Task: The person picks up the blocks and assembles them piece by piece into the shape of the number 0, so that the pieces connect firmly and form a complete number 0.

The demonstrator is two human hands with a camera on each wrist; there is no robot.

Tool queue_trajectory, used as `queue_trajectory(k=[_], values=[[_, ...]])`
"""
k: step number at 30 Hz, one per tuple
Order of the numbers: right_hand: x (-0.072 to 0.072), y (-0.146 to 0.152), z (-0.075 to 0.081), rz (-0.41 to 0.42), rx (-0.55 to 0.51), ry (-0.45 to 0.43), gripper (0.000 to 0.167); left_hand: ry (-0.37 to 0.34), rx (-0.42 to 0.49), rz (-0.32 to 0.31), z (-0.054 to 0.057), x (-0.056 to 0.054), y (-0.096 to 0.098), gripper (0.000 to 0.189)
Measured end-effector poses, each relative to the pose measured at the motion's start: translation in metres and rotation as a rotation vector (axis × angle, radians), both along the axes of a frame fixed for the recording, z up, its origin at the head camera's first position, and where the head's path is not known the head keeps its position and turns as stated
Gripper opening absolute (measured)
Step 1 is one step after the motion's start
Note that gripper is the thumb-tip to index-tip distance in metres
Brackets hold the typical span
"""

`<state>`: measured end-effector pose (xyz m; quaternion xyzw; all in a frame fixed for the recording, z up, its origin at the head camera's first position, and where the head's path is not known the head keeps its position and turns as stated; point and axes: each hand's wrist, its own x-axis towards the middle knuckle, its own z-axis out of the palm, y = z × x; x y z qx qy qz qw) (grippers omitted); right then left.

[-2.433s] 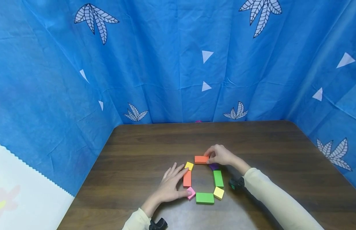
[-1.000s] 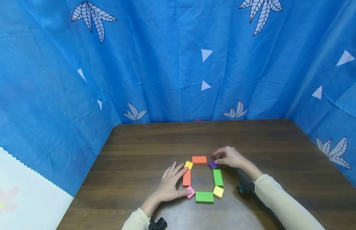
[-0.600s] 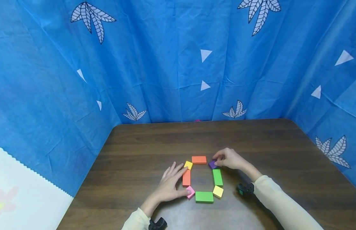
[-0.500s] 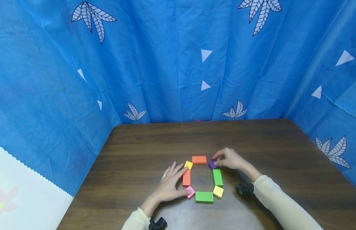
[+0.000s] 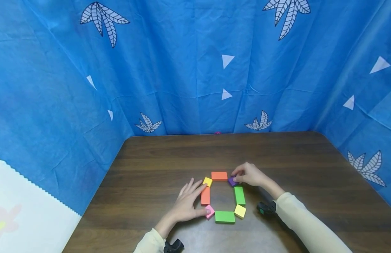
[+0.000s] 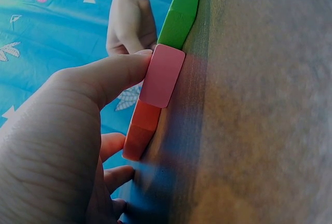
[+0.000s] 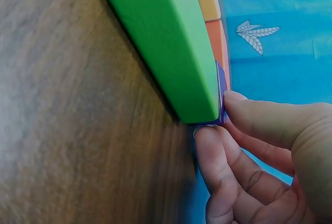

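In the head view, small blocks form a ring on the table. My right hand (image 5: 250, 174) pinches the purple block (image 5: 231, 181) at the ring's far right corner, between the far orange block (image 5: 219, 176) and the right green block (image 5: 240, 195). My left hand (image 5: 186, 205) lies spread at the ring's left side. Its thumb touches the pink block (image 6: 163, 76); its index finger reaches the place where the left orange block (image 5: 205, 196) meets a yellow block (image 5: 207, 181). In the right wrist view, the green block partly hides the purple one.
A second green block (image 5: 225, 217) and a pale yellow block (image 5: 240, 211) make up the ring's near side. Brown wood table (image 5: 151, 165) surrounds the ring. A blue patterned curtain (image 5: 195, 70) hangs behind, and a white cloth (image 5: 24, 211) covers the left.
My right hand has let go of the far orange block, after shifting it slightly left, and taken the purple block. The purple block has moved left towards it. My left hand stays put.
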<state>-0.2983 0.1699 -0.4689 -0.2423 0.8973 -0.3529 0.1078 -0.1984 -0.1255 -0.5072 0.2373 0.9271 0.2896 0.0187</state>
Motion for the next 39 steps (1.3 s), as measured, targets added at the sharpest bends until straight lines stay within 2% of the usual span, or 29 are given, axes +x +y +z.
queue_trajectory(k=[6, 10, 13, 18, 23, 39], values=[[0.006, 0.007, 0.000, -0.072, -0.013, 0.016, 0.028, 0.001, 0.001, -0.003, 0.000, 0.000, 0.001, 0.087], [0.019, 0.016, 0.005, -0.121, -0.031, 0.036, 0.034, 0.004, -0.003, -0.003, 0.001, 0.000, 0.001, 0.087], [0.031, 0.021, 0.008, -0.148, -0.041, 0.016, 0.032, 0.001, -0.004, -0.004, 0.003, 0.000, 0.001, 0.087], [0.046, 0.025, 0.005, -0.088, -0.066, -0.088, 0.026, -0.002, -0.005, 0.002, 0.004, -0.001, -0.001, 0.088], [0.051, 0.023, -0.003, -0.031, -0.094, -0.160, 0.024, 0.003, -0.008, 0.001, 0.001, -0.002, -0.002, 0.089], [0.053, 0.016, -0.005, -0.053, -0.143, -0.198, 0.026, 0.002, 0.007, -0.004, 0.000, -0.001, -0.001, 0.087]])
